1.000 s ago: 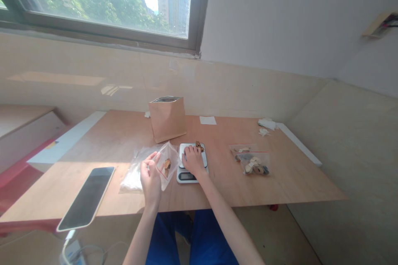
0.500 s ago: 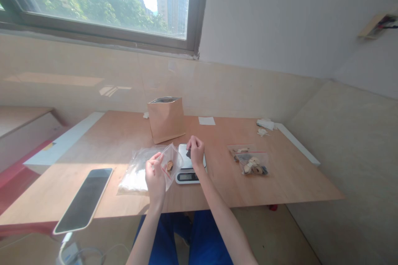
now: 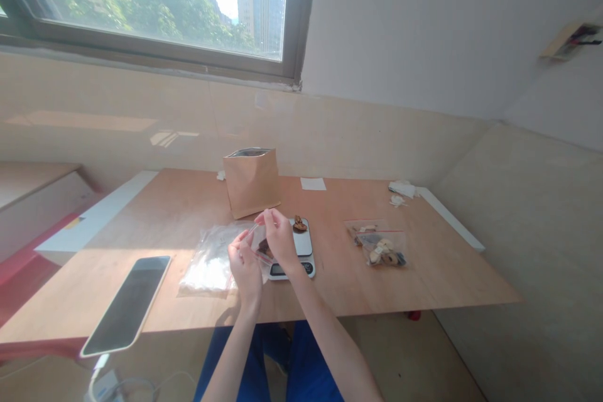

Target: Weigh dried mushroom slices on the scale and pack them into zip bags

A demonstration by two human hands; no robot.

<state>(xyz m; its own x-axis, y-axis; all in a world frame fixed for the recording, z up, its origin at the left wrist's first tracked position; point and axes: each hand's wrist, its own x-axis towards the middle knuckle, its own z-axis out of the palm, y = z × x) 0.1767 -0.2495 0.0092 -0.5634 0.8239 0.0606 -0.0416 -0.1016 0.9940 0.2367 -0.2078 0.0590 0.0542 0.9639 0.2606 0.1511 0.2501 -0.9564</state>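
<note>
My left hand [image 3: 245, 262] pinches the upper edge of a small clear zip bag [image 3: 260, 233], which hangs over the left part of a white digital kitchen scale [image 3: 304, 245]. Across the bag's opening, my right hand [image 3: 279, 235] is closed on the same edge. Dark brown dried pieces [image 3: 265, 249] show inside the bag, partly behind the right hand. A brown dried piece, perhaps mushroom, [image 3: 299, 225] lies at the back of the scale's plate. My wrist and the bag cover part of the scale's display.
A stack of clear plastic bags [image 3: 207, 264] lies left of the scale, with a phone [image 3: 129, 304] farther left. An upright brown paper pouch [image 3: 252, 185] stands behind. Filled zip bags [image 3: 384, 251] lie at right. A white paper slip [image 3: 313, 184] is near the wall.
My right hand has left the scale's plate and moved left to the bag's edge. The brown dried piece on the plate now shows. My left hand has shifted slightly right with the bag.
</note>
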